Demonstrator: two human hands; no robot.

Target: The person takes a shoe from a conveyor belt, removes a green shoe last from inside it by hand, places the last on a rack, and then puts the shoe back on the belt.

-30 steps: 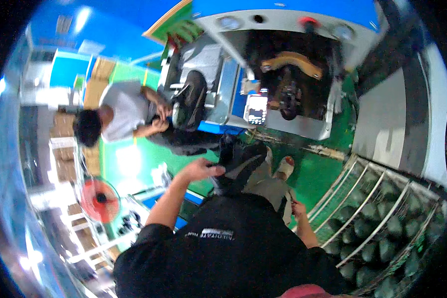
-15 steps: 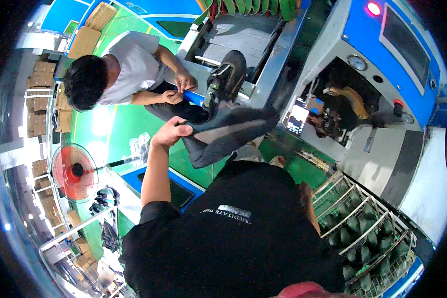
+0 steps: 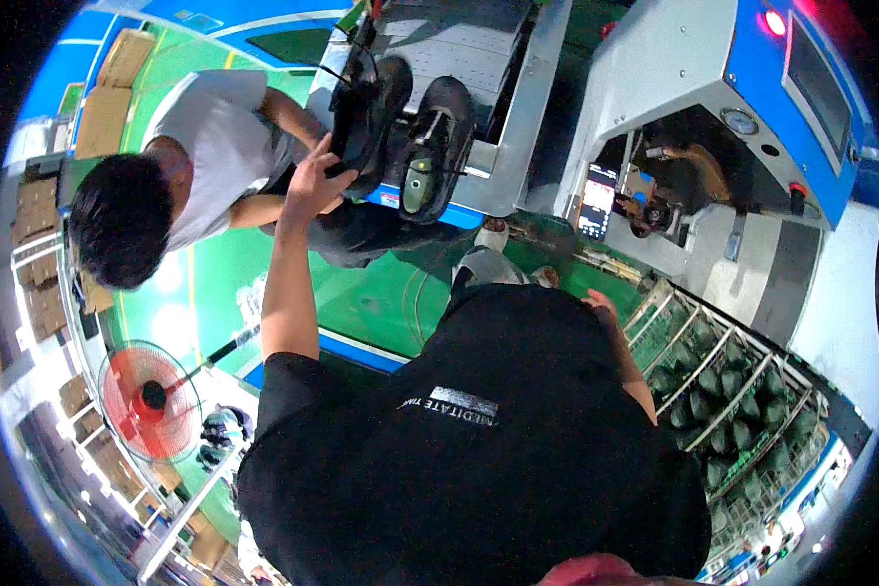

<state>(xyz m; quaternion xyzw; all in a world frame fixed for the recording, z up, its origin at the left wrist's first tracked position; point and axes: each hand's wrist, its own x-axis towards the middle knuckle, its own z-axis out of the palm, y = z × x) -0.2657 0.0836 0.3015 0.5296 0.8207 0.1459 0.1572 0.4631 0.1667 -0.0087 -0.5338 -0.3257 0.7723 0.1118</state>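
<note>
The black fabric shoe upper (image 3: pixel 363 122), held in mid-air earlier, is now at the grey metal conveyor's (image 3: pixel 459 44) near-left corner; the bare left hand (image 3: pixel 313 186) touches it, grip unclear. The bare right hand (image 3: pixel 602 307), well apart, is too hidden to tell.

Left black shoe (image 3: pixel 397 86) partly hidden, conveyor (image 3: pixel 459 44) cut off

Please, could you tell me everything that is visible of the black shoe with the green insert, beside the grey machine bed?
The black, round-toed shoe looks like fabric; a smooth olive-green insert with a small pale round spot fills its heel-end opening. It sits opening-up at the near end of the grey metal machine bed, toe pointing away from the wearer. Another black shoe is close on its left. The wearer's bare left hand is apart from it. Its sole is hidden.
</note>
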